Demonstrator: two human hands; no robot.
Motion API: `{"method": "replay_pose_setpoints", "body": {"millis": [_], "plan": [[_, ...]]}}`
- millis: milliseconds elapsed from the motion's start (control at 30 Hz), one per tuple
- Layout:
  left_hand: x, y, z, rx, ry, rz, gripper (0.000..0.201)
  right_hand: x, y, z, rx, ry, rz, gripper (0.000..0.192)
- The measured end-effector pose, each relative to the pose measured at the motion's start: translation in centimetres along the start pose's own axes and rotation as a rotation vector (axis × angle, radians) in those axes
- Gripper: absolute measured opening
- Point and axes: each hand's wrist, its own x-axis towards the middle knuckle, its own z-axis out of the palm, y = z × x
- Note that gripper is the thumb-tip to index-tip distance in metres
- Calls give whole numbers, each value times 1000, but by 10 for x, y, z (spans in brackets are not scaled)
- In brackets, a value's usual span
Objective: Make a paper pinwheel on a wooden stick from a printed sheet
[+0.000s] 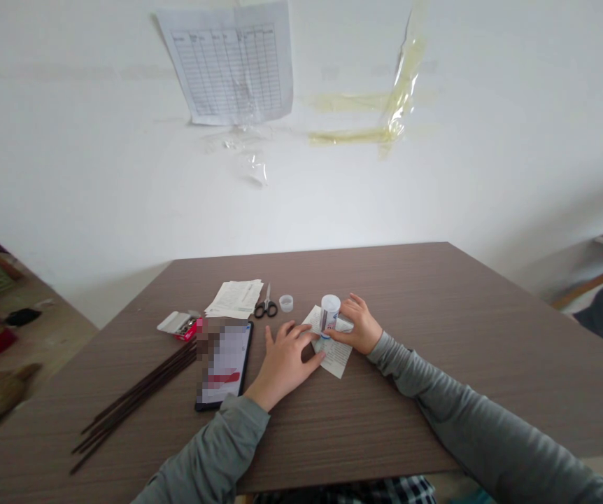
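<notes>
A small white cylindrical container (329, 311) with a printed label stands upright on a printed sheet of paper (339, 360). My right hand (362, 327) curves round its right side, thumb across the front near the base and fingers towards the back. To the left, my left hand (287, 357) lies with its fingers apart, their tips reaching the paper's left edge beside the container. Behind my left hand sit a small translucent cap (285, 303) and black-handled scissors (266, 308).
A stack of printed paper sheets (235, 299) lies beyond the phone (228, 364). Left of that are an open small red-and-white box (183, 325) and several thin dark sticks (136, 399). The wall (364, 203) rises behind the table (438, 301).
</notes>
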Motion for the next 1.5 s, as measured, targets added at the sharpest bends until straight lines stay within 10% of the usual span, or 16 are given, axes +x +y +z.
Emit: {"method": "replay_pose_setpoints", "body": {"millis": [1500], "plan": [[-2, 5, -4, 38, -19, -10, 38, 4, -6, 1, 24, -6, 85, 15]]}}
